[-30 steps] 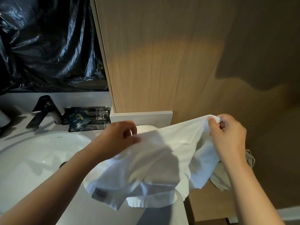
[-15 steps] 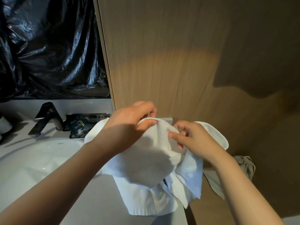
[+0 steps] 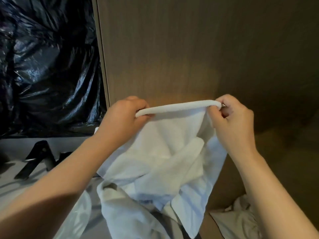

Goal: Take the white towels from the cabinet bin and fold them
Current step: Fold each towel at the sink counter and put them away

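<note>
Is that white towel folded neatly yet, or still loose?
Still loose. The white terry towel hangs bunched from a top edge stretched between the left hand and right hand, with uneven layers drooping below.

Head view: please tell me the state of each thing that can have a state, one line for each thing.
white towel: held up, top edge stretched between both hands, the rest hangs crumpled, not yet folded.
left hand: shut on the towel's left corner.
right hand: shut on the towel's right corner.
faucet: no water visible.
second cloth: lies crumpled at lower right.
</note>
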Available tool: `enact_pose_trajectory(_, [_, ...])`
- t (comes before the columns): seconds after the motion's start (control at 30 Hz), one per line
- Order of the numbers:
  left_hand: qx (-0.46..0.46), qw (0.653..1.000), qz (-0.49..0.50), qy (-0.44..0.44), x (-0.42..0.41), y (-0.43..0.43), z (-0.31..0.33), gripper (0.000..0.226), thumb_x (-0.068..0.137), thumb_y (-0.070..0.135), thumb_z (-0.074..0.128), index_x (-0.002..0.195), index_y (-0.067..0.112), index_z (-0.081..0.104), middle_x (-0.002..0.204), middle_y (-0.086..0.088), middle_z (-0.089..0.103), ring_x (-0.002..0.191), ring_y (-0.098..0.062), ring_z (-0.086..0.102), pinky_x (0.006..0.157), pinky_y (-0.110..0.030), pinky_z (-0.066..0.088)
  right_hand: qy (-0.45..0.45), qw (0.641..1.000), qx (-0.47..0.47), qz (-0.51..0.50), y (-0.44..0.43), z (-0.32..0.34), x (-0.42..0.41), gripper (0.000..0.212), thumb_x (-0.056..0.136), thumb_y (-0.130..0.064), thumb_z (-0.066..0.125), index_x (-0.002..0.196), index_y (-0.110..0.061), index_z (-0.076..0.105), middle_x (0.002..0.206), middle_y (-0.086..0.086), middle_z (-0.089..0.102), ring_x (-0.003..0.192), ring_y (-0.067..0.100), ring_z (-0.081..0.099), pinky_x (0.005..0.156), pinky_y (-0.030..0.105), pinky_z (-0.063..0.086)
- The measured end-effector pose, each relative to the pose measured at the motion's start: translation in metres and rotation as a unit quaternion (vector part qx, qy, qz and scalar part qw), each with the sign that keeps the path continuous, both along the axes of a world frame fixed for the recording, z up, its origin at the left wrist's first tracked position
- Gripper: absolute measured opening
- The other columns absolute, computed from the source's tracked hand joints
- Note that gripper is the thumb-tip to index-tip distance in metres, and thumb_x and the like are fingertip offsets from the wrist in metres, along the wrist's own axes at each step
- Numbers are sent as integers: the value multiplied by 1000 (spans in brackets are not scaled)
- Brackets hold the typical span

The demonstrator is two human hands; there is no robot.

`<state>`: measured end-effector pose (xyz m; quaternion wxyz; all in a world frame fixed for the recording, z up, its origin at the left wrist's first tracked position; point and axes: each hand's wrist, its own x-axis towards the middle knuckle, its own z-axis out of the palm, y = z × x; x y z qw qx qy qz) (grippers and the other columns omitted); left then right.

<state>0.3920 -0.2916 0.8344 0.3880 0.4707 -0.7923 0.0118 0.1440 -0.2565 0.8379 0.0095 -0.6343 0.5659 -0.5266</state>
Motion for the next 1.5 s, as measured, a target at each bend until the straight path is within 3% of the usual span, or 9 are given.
enact_pose_trajectory(0.07, [-48,999,17,17,-2,-3,12,11,85,27,63,85,18,69,79,5,55,69,-16,52,60,-31,39,22,1000,-1,14,1,11,-6,12,95,-30,58,86,-23,61,69,-9,59,65,5,57,53,18,40])
enact_pose_trajectory(0.2, [-84,995,56,-23,0,-8,18,7,86,19,63,88,16,68,84,-2,57,77,-26,57,63,-34,42,131,929,313,144,-2,25,-24,31,87,-38,69,72,-11,66,58,8,53,51,14,46,54,32,38])
enact_pose_trajectory(0.37, [-69,996,38,-31,-4,-8,26,6,85,15,65,89,14,69,85,-5,58,80,-28,57,64,-36,43,54,995,83,20,-8,25,-21,24,93,-38,60,79,-21,65,68,-3,61,63,12,58,58,30,49])
enact_pose_trajectory(0.7, [-41,998,42,-12,-3,-6,5,11,86,21,63,86,13,72,83,-1,56,75,-27,59,62,-35,45,60,997,-11,-39,-10,3,-22,18,94,-33,59,79,-24,59,65,-8,57,63,9,57,53,27,46])
enact_pose_trajectory(0.83, [-38,996,76,4,-3,-8,4,12,84,20,59,82,13,69,79,-2,54,74,-26,57,59,-31,39,171,970,174,7,-19,-3,-24,27,91,-34,64,70,-17,60,62,1,59,63,19,59,59,37,46])
enact_pose_trajectory(0.93, [120,989,83,-40,-5,-12,-9,24,85,34,68,70,16,64,68,-1,56,74,-26,57,57,-33,35,105,990,92,-36,-19,-12,-23,21,94,-34,60,76,-22,59,61,-4,58,59,15,57,54,35,47])
enact_pose_trajectory(1.23, [212,977,12,-7,19,5,-21,20,85,39,69,75,22,72,69,3,66,64,-9,57,62,-29,44,-49,988,112,-95,-22,-32,-33,22,94,-30,57,76,-16,59,69,3,60,70,22,58,68,47,53])
enact_pose_trajectory(1.37, [266,961,-40,63,25,21,-43,36,91,43,60,78,11,71,66,-5,62,58,-16,52,59,-27,40,-98,976,189,-37,1,-42,-19,13,95,-29,60,107,-25,56,83,-1,64,73,12,64,54,11,42])
enact_pose_trajectory(1.5, [252,962,-67,83,8,42,-58,38,93,37,58,70,7,64,61,-6,56,54,-5,46,54,-23,36,-122,949,252,141,36,-56,16,52,91,-22,67,129,-46,42,57,-6,55,54,3,57,58,10,47])
